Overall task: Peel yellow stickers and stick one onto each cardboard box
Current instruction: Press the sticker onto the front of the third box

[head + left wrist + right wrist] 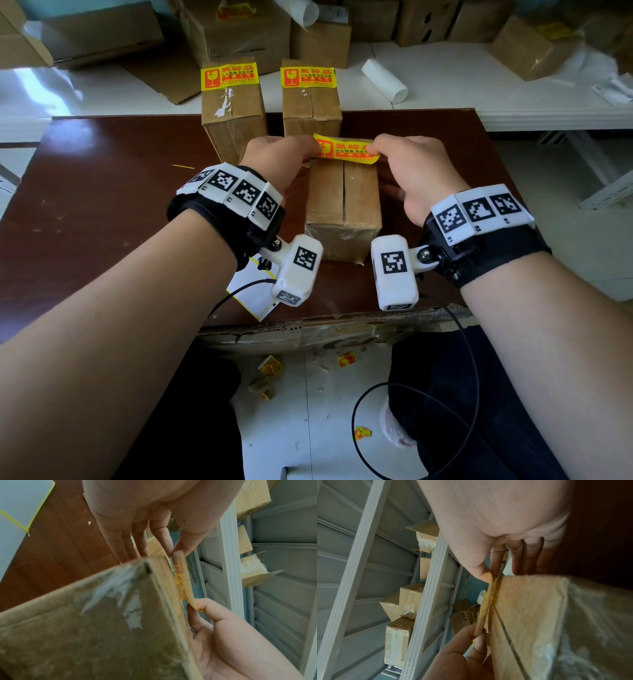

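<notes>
**Q:** Forearms fill the lower field, each with a marker band (236,193) at the wrist. What are the hands doing?

**A:** The left hand (277,154) and the right hand (416,164) each pinch one end of a yellow sticker (346,150) between thumb and forefinger. The other fingers are loosely extended. The sticker is stretched between the hands over the far end of the near box (342,202), close above its top face. Whether any part already touches the cardboard cannot be told.

**Q:** And beyond the hands?

**A:** The left rear box (234,113) and the right rear box (310,109) stand just behind, each already labelled across the far end of its top. A backing sheet (250,294) lies on the brown table (120,192) beneath the left wrist. A white roll (383,80) and further cartons lie behind.

**Q:** What could go wrong from here?

**A:** Probably three things. If one end lands before the other, the film may set down askew or trap a crease. The sticker's slight bow between the pinches makes this more likely. Adhesive may also cling to the fingertips, so that a corner lifts as the hands let go. Finally, nothing steadies the near box, so a sideways press could slide it on the table.
</notes>
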Available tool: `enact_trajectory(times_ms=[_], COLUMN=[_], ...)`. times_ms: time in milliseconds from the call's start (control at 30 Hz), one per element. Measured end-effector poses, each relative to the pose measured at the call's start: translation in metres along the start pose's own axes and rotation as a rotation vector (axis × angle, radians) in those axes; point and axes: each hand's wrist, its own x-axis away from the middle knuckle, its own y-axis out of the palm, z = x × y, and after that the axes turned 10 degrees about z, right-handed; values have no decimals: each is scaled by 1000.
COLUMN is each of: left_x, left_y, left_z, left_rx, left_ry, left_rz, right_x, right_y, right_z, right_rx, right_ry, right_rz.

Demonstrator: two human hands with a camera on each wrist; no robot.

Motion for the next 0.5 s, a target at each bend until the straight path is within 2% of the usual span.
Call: enact_trajectory(times_ms=[500], left_x=[18], left_y=[-11], left_z=[-1], left_rx=[36], left_ry=[27], left_rz=[-59], right_x=[-3], right_y=[2], right_z=[2], right_rx=[34], right_ry=[-4], right_rz=[21])
